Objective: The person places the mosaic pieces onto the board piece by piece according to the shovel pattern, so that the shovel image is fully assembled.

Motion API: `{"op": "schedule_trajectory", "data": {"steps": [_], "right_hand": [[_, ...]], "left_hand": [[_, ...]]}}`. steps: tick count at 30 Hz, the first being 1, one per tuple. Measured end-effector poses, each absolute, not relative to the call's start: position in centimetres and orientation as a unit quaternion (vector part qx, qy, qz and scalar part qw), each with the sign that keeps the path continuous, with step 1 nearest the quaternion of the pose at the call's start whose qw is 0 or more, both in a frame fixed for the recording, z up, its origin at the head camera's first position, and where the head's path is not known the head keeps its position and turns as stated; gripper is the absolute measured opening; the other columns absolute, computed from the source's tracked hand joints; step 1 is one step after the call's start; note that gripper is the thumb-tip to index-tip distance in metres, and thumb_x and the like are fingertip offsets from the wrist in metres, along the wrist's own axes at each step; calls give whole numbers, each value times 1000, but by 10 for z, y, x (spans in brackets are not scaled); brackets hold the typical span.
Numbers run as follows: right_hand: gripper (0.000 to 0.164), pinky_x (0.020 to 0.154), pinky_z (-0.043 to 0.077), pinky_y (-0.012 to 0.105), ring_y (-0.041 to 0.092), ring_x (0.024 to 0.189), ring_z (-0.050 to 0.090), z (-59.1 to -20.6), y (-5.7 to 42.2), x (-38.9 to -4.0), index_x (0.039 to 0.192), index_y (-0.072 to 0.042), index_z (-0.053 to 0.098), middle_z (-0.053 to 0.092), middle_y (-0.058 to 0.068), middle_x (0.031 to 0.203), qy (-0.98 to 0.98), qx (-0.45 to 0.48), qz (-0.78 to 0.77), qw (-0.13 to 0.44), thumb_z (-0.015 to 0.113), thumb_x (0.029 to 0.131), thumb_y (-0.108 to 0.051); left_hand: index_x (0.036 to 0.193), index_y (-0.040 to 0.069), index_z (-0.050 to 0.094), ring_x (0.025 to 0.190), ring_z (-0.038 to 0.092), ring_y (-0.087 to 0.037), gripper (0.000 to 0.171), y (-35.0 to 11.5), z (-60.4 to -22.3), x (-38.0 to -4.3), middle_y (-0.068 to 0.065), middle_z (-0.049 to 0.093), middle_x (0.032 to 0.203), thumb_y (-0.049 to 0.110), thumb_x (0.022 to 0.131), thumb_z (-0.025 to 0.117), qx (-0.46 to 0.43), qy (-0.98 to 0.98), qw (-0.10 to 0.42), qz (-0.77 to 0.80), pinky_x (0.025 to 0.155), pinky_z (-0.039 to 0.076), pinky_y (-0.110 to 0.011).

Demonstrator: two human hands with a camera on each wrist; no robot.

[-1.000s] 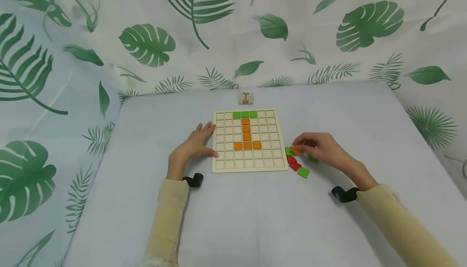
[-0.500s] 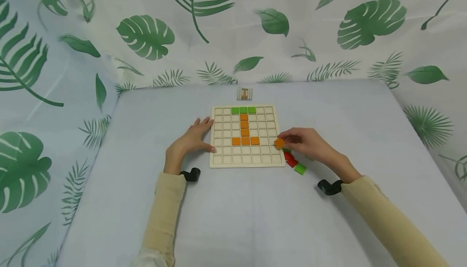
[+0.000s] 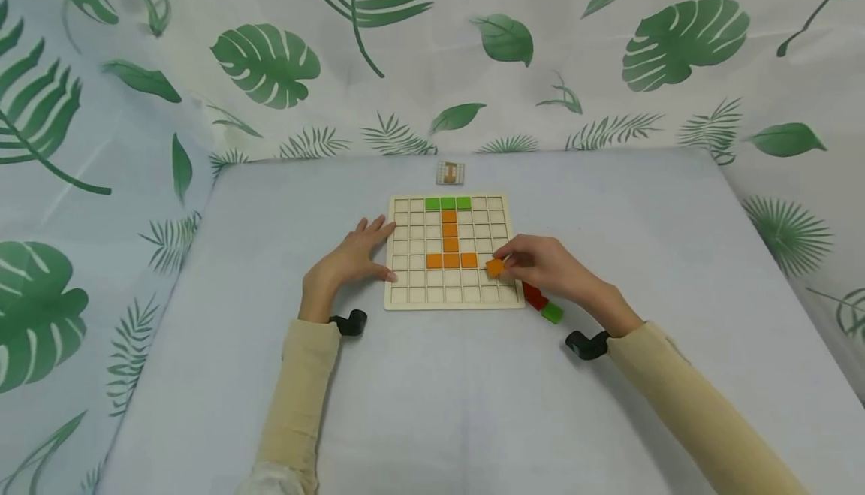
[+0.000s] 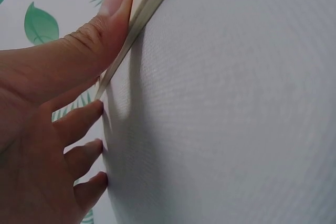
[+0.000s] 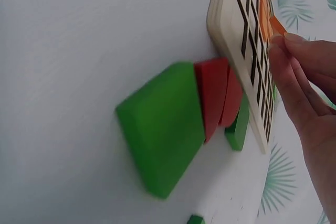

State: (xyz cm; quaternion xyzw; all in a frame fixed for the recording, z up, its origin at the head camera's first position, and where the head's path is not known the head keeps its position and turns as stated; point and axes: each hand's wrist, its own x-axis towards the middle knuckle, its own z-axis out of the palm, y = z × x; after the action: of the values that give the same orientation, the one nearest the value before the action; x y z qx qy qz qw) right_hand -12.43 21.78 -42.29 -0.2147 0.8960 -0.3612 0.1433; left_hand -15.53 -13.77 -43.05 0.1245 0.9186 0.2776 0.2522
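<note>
A square cream board [image 3: 412,296] with a grid of shallow cells lies on the table. Three green tiles [image 3: 448,203] fill part of its top row; a column of orange tiles [image 3: 450,244] runs down to an orange row of three. My left hand [image 3: 351,261] lies at the board's left edge, its fingers spread and its thumb on the rim [image 4: 152,3]. Over the right part of the board, my right hand [image 3: 550,266] pinches a square orange tile [image 3: 495,267] between thumb and fingertips. In the right wrist view this tile [image 5: 278,25] is tilted above the grid.
Red pieces [image 3: 534,297] and a green tile [image 3: 552,312] lie by the board's lower right edge. More green pieces [image 5: 239,129] show in the right wrist view. A small pattern card [image 3: 450,173] lies behind the board. Leaf-printed cloth [image 3: 405,44] hangs beyond.
My right hand has carried the orange tile left from the loose pieces, across the board's right edge and over the grid. My left hand stays at the board's left edge.
</note>
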Motion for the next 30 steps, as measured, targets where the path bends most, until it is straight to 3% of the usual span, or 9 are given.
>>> {"op": "schedule_trajectory", "data": {"steps": [13, 23, 30], "right_hand": [[26, 86, 62, 32, 19, 92, 69, -424, 200, -128, 115, -1, 75, 74, 12, 112, 891, -208, -373, 152, 79, 89, -4], [23, 89, 62, 39, 20, 94, 69, -426, 184, -130, 111, -2, 75, 75, 10, 110, 885, -222, -377, 156, 79, 89, -5], [24, 82, 62, 31, 17, 88, 70, -429, 174, -132, 107, 0, 77, 75, 10, 106, 877, -231, -386, 167, 83, 85, -5]], "left_hand": [[166, 17, 20, 161, -9, -32, 106, -138, -431, -156, -6, 3, 175, 30, 84, 86, 118, 917, 257, 280, 130, 4, -59], [166, 17, 18, 161, -10, -31, 106, -140, -428, -157, -4, 2, 175, 30, 85, 85, 119, 917, 264, 273, 129, 4, -60], [166, 17, 18, 161, -9, -31, 106, -138, -429, -157, -5, 2, 175, 29, 85, 85, 122, 918, 262, 271, 130, 4, -59]]}}
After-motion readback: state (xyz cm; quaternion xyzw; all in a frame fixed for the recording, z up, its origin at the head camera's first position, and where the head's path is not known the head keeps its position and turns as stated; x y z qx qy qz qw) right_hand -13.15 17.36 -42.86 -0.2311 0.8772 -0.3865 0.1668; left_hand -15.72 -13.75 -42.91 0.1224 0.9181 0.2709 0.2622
